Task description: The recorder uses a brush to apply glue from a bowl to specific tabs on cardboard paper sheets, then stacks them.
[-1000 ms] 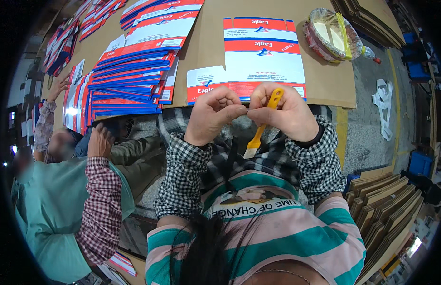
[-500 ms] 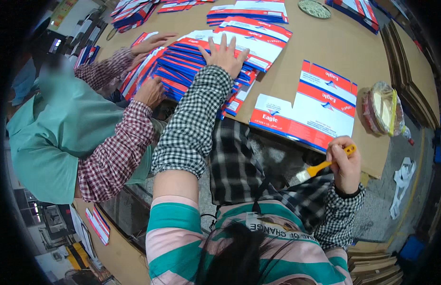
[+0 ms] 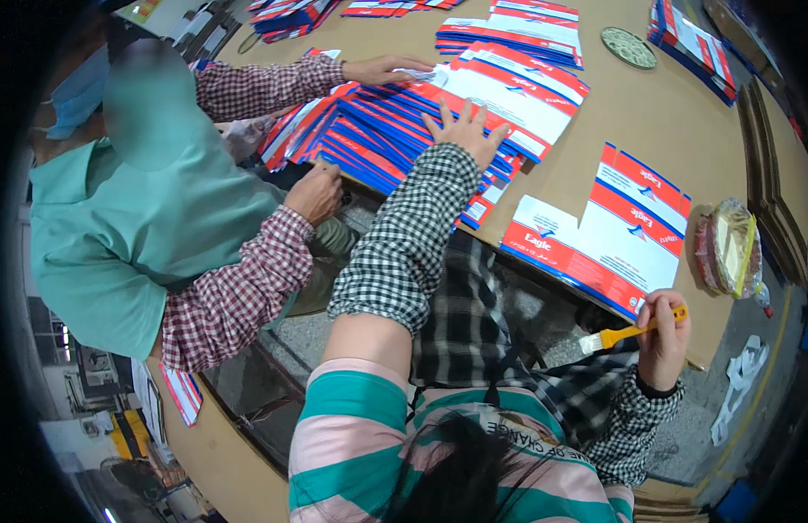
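Note:
My left hand [image 3: 467, 138] lies with fingers spread on the near end of a fanned stack of printed carton blanks [image 3: 519, 96], red, white and blue. In my right hand [image 3: 663, 342] is a small brush [image 3: 626, 336] with a yellow handle and pale bristles, pointing left past the table's near edge. Just beyond that hand, a single flat carton blank [image 3: 635, 231] rests on the table, apart from the stack. A co-worker at my left has one hand [image 3: 388, 70] on the far side of the stack and the other hand [image 3: 317, 193] closed by its near edge.
More piles of carton blanks [image 3: 517, 35] lie on the brown table [image 3: 587, 113]. A shallow round dish [image 3: 628, 48] is at the far side. On the right sits a plastic-wrapped tub [image 3: 726, 248] of pale paste. Brown cardboard [image 3: 770, 183] stands beyond the right edge.
The whole view has shifted, with the table lower and further right. The co-worker's far hand has reached right onto the stack, and their near hand has come down to its edge. My right hand still holds the brush.

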### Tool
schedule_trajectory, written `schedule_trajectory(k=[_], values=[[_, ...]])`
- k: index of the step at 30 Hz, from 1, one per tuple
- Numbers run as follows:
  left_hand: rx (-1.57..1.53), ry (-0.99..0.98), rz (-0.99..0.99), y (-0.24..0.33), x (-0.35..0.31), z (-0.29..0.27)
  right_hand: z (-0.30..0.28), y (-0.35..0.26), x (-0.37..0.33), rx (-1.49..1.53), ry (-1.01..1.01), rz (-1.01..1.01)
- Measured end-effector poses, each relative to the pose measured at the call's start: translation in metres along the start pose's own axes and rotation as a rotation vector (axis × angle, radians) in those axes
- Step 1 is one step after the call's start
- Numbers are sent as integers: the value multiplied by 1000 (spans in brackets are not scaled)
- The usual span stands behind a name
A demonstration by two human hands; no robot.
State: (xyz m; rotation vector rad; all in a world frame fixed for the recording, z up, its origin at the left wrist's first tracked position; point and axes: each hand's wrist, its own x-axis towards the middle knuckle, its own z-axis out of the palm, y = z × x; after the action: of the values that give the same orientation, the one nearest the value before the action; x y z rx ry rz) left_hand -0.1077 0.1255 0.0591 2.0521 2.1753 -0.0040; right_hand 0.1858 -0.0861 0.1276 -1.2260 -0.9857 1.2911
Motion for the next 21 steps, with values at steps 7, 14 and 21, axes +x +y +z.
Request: schedule_trajectory(k=[7, 14, 21], values=[[10, 4, 10, 0, 0, 0, -7, 2, -2, 0, 32, -8], [-40, 23, 18, -7, 0, 1, -5, 2, -2, 35, 28, -6], [-332, 642, -208, -31, -20, 9, -12, 3, -4, 62, 69, -21]])
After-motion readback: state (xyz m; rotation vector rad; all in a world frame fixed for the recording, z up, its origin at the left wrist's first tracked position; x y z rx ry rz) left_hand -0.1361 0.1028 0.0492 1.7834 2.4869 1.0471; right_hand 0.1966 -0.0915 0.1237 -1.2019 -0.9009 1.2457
